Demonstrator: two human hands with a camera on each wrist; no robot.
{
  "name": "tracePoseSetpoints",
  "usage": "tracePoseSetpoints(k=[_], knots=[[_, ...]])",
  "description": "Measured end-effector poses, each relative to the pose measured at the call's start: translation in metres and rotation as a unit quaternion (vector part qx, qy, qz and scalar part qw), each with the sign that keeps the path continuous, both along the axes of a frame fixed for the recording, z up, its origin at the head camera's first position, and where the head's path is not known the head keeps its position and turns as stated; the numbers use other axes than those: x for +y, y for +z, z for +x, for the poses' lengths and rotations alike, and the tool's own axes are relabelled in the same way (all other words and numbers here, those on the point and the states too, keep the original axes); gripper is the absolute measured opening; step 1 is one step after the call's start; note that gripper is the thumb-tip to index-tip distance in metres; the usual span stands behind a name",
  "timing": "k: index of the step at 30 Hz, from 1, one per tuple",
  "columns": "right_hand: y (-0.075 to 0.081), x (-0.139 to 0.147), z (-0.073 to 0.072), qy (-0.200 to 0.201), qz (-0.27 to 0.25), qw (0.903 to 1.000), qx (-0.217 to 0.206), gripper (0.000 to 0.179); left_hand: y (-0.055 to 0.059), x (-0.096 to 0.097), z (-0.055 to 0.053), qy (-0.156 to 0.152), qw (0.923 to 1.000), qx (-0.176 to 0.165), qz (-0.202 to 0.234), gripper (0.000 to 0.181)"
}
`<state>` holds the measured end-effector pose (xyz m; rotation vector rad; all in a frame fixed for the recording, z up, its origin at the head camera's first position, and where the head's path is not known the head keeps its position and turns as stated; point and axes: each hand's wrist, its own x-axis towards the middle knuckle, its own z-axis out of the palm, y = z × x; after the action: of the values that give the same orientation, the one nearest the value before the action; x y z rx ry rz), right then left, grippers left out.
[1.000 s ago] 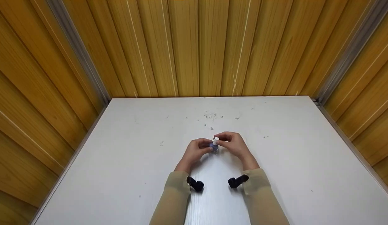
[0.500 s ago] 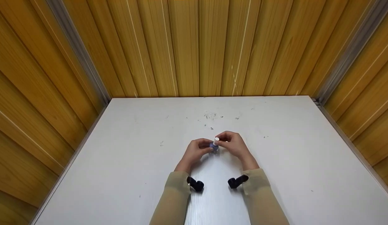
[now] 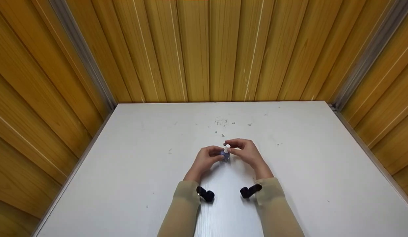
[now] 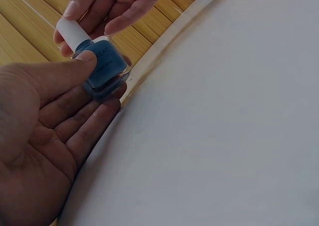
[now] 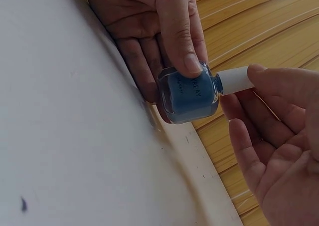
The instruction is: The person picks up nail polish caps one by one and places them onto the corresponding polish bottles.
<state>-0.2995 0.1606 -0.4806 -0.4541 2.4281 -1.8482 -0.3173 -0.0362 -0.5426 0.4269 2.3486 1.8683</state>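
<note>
Both forearms (image 3: pixel 187 205) extend from the near side and angle inward over the white table (image 3: pixel 151 128). The left hand (image 3: pixel 205 159) pinches the blue bottle (image 5: pixel 187 101), its thumb across the front; the right hand (image 3: pixel 246 152) pinches the white cap (image 5: pixel 235 81) between thumb and fingers. The bottle is between the two hands, cap uppermost. The right wrist view shows dark lettering (image 5: pixel 198 88) and a strip of neck (image 5: pixel 219 85) below the cap; only the head view shows sleeves (image 3: pixel 269 192) and black wrist devices (image 3: pixel 205 194)
</note>
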Motion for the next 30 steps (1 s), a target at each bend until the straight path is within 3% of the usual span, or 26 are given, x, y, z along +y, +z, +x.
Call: tracePoseSetpoints(k=[11, 30], knots=[[-0.029, 0.003, -0.02, -0.016, 0.011, 0.9998, 0.0, 0.028, -0.001, 0.0, 0.0, 0.001, 1.0, -0.002, 0.0, 0.026], [-0.034, 0.003, -0.024, -0.036, 0.018, 0.9992, 0.007, 0.03, 0.001, -0.001, 0.001, -0.008, 0.9998, -0.017, -0.002, 0.026]])
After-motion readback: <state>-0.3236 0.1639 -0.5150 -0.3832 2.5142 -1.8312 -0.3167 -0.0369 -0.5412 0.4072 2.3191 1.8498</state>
